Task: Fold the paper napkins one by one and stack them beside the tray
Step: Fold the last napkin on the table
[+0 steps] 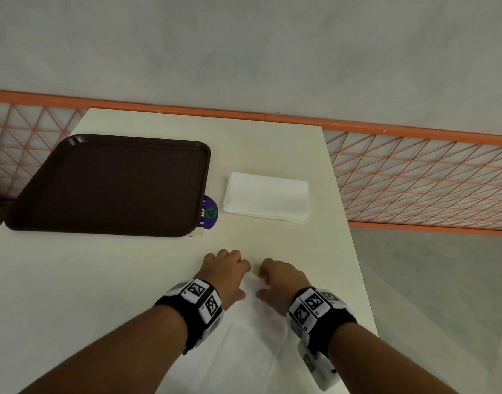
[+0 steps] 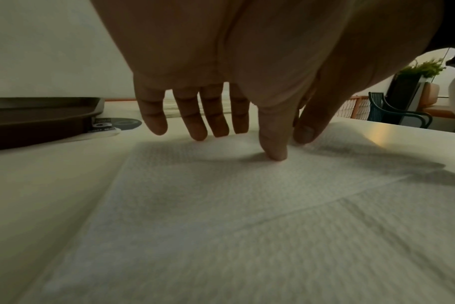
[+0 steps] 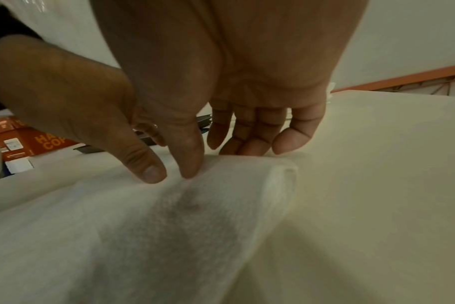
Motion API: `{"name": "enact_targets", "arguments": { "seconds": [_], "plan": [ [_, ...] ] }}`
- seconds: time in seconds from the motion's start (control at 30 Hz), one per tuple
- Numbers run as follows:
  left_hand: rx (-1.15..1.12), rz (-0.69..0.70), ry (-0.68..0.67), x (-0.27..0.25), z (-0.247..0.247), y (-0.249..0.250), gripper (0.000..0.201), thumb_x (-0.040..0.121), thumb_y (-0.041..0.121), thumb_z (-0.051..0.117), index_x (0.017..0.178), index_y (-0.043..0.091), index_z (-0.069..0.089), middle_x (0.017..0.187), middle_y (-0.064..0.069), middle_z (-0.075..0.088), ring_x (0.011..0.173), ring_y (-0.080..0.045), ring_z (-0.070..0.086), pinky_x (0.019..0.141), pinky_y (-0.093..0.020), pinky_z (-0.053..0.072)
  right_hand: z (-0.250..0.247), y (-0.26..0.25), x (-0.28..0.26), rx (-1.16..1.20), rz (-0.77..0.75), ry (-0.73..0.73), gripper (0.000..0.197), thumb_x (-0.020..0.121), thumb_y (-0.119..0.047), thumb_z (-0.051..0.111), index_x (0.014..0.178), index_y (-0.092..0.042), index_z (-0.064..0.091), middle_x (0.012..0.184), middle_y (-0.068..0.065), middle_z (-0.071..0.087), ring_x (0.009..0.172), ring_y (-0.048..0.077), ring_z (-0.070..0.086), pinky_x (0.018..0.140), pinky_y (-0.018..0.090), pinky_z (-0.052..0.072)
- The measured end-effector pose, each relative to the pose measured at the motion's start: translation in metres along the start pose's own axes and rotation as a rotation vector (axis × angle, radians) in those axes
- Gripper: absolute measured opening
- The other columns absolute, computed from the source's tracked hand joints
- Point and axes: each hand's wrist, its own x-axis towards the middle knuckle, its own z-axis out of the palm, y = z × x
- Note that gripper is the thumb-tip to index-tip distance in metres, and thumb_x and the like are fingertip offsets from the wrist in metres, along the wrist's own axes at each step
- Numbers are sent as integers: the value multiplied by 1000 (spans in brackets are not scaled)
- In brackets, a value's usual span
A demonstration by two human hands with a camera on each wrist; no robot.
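Observation:
An unfolded white napkin (image 1: 252, 336) lies at the table's near edge under both hands. My left hand (image 1: 227, 268) presses its thumb (image 2: 273, 150) onto the napkin (image 2: 221, 205), which lies flat there, and its straight fingers touch the far edge. My right hand (image 1: 278, 277) pinches the far edge between thumb (image 3: 192, 164) and fingers, and the napkin (image 3: 143, 226) bulges up there. The two thumbs sit side by side. A stack of folded napkins (image 1: 265, 196) lies to the right of the brown tray (image 1: 107, 186).
A purple round sticker (image 1: 210, 211) shows at the tray's right edge. The cream table (image 1: 102, 280) ends close to my right wrist. An orange mesh railing (image 1: 414, 177) runs behind and to the right of the table.

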Motion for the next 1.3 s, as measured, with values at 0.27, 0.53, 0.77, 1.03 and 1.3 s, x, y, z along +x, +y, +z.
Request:
{"name": "enact_targets", "arguments": {
  "seconds": [0.27,0.53,0.77,1.03,1.3],
  "plan": [
    [-7,-19,21,-3,2,2,39,87,40,61,122,27,52,127,3,45,121,-20,40,106,-39,26,-1,-2,-2,47,20,-57,10,81,-24,61,89,-27,55,101,-3,62,96,20,59,81,30,50],
    [-15,-40,52,-10,3,5,38,90,39,59,123,25,47,125,6,52,123,-19,42,113,-44,15,-1,5,-9,248,-16,13,32,78,-19,68,106,-24,53,94,-5,58,82,15,57,68,21,45],
    [-125,-2,-37,-13,-14,-14,32,94,46,49,119,27,54,123,6,55,118,-16,47,114,-41,17,-2,20,-11,287,20,97,4,80,-23,67,83,-24,64,83,-4,64,80,18,61,70,29,51],
    [-272,-108,-57,-6,-18,-30,24,95,35,51,111,23,64,111,0,66,102,-22,60,87,-31,46,-3,21,-4,324,49,168,2,84,-27,64,84,-27,66,89,-2,68,85,19,62,76,31,53],
    [-189,-238,-4,-4,-22,-52,23,97,31,46,111,24,63,113,-1,64,103,-21,59,87,-32,47,-9,37,-3,208,156,157,13,87,-29,61,96,-26,69,99,0,68,92,22,63,76,28,50]
  ]
}}
